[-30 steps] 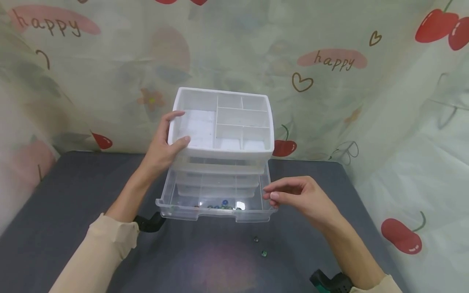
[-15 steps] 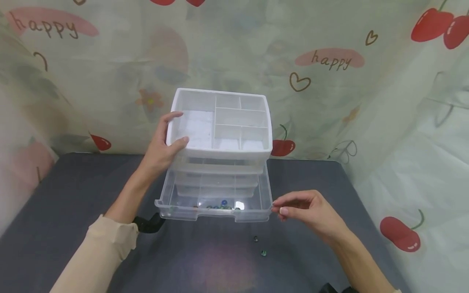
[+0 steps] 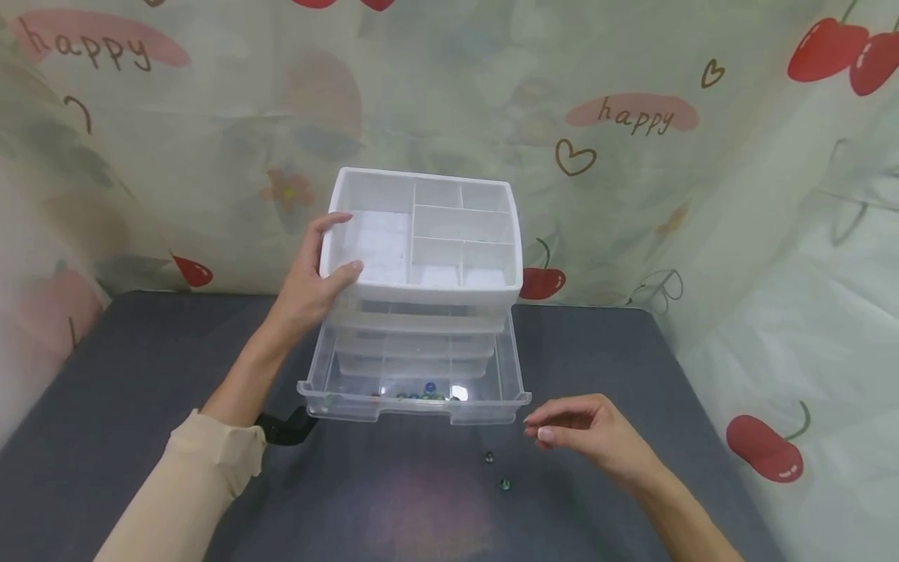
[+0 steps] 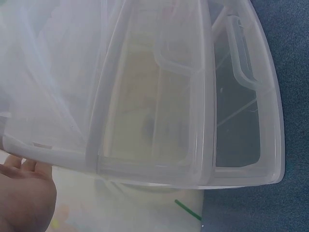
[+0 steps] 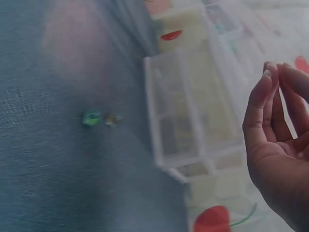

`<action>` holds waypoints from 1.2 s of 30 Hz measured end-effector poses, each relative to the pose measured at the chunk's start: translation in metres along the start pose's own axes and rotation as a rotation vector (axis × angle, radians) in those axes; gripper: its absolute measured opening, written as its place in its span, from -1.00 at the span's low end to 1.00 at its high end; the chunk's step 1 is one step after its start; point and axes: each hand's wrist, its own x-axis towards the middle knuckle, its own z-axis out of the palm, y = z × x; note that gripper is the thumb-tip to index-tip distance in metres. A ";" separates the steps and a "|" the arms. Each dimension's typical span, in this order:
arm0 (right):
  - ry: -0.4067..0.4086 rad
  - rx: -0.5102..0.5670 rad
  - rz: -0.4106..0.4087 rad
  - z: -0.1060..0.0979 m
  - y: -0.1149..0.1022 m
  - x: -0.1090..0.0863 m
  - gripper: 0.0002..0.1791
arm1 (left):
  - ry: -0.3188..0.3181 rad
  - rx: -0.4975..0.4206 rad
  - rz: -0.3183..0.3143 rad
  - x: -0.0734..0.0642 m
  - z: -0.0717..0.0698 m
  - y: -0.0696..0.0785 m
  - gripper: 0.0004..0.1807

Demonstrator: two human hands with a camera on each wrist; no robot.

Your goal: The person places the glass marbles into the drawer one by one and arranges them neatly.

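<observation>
A white drawer organizer (image 3: 428, 293) stands on the dark table. Its compartmented top tray (image 3: 379, 242) is tilted toward me. My left hand (image 3: 309, 277) grips the tray's left rim, thumb and a finger over the edge; the left wrist view shows the hand (image 4: 26, 195) beside the clear drawers. The lowest clear drawer (image 3: 414, 412) is pulled out, with several glass marbles (image 3: 431, 388) inside near its front. To the right, my right hand (image 3: 590, 437) hovers with fingers loosely bent and nothing visible between them. Two loose marbles, one green (image 3: 506, 485) and one darker (image 3: 489, 457), lie left of it.
A patterned cloth (image 3: 449, 94) hangs behind the dark tabletop (image 3: 211, 336) and along its sides. A black strap (image 3: 288, 428) is on my left wrist, below the drawer's left corner.
My right hand has moved down and right, away from the drawer's right edge toward the loose marbles. The left hand and the organizer stay in place.
</observation>
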 end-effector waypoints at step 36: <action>0.078 -0.154 0.225 0.017 0.097 -0.021 -0.69 | 0.009 -0.046 0.019 0.000 0.000 -0.001 -0.34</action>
